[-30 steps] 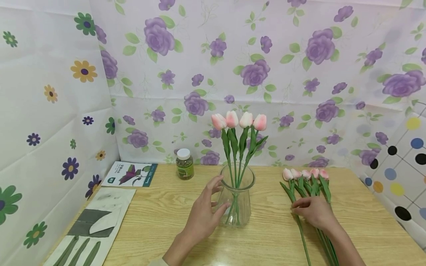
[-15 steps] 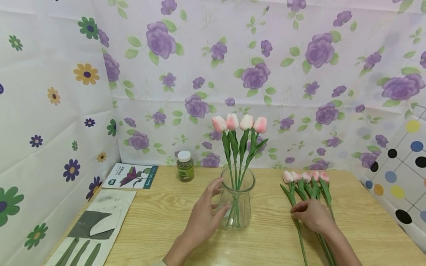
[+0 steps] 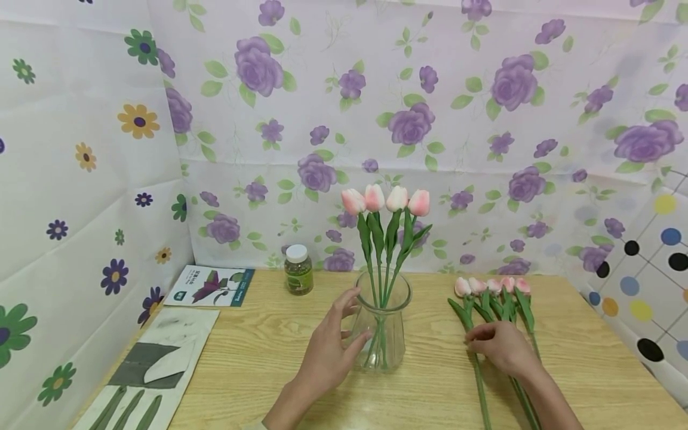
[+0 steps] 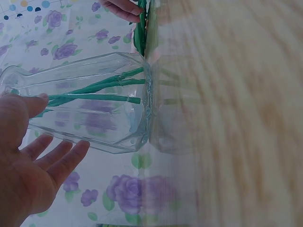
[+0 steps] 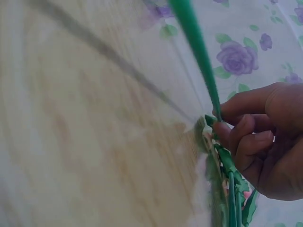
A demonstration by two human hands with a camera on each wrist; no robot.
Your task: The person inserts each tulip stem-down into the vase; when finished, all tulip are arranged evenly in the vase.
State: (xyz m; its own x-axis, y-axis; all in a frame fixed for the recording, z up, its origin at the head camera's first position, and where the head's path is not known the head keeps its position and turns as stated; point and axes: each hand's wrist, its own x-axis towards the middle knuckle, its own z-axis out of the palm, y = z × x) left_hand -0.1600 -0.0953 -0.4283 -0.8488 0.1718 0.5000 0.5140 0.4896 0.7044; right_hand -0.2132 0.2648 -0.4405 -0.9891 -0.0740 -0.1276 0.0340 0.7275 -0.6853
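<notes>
Head view sets the vase (image 3: 395, 337) just right of the left hand (image 3: 326, 349), fingers apart, and tulips (image 3: 506, 308) beyond the right hand (image 3: 504, 347). Left wrist view reveals stem ends (image 4: 134, 100) inside; right wrist view, thumb and forefinger pinching one stem (image 5: 201, 56) above the table (image 5: 94, 161).

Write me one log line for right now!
left hand: at glass vase, contact unclear; right hand: pinches tulip stem; in vase: four tulips; on wooden table: more tulips
</notes>
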